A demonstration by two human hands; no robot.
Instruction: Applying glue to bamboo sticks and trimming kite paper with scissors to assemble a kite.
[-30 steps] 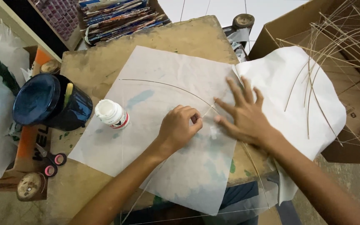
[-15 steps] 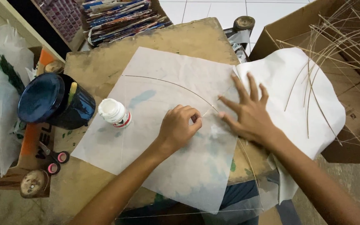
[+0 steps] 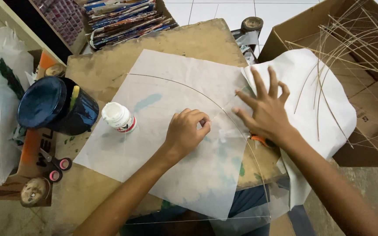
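Translucent paper sheet (image 3: 171,144) lies flat on the worn board (image 3: 189,41).
Left hand (image 3: 184,133) is curled closed, thumb and fingertips pinching at the thin curved stick (image 3: 197,94) on it; right hand (image 3: 265,109) presses open, fingers spread, at the sheet's right edge.

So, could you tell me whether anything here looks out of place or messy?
The thin paper sheet hangs off the near edge of the board, unsupported there. Green stains mark the board near the right hand.

Craft workshop: worn board (image 3: 110,65) w/ glue bottle (image 3: 119,117), bamboo sticks (image 3: 351,48) (boxed).
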